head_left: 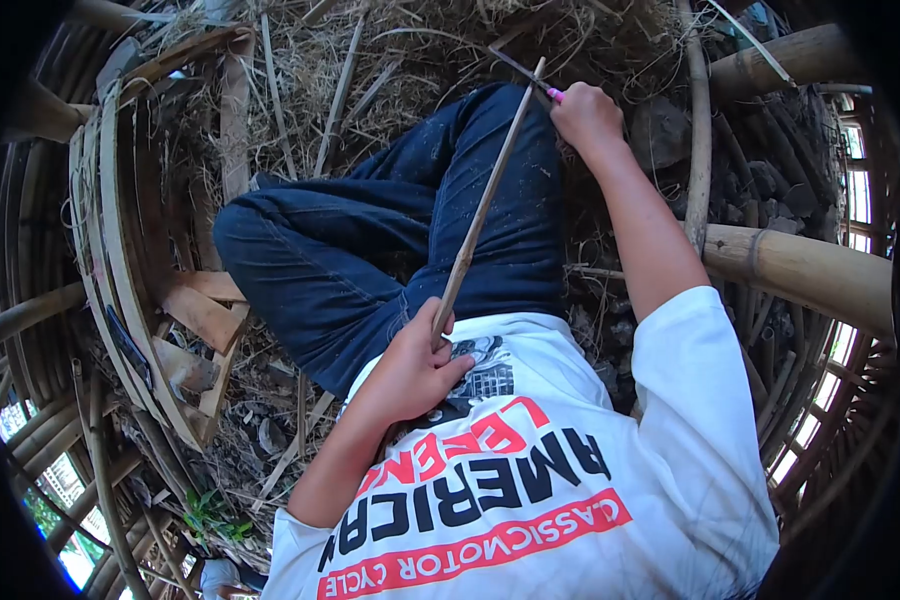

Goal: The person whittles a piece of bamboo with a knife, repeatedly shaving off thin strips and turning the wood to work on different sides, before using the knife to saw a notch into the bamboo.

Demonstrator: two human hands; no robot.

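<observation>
A long thin bamboo strip (487, 197) slants across my thigh in dark blue jeans. My left hand (417, 366) is wrapped round its near end, close to the shirt hem. Beyond the knee, my right hand (585, 118) is closed on the pink handle of a knife (530, 74). The dark blade crosses the strip near its far tip. How firmly the blade touches the strip cannot be made out.
Dry shavings (410, 55) cover the ground ahead of my legs. Split bamboo strips (120, 270) stand curved at the left, beside wooden pieces (200, 312). A thick bamboo pole (805, 272) lies at the right. Slatted bamboo walls surround the place.
</observation>
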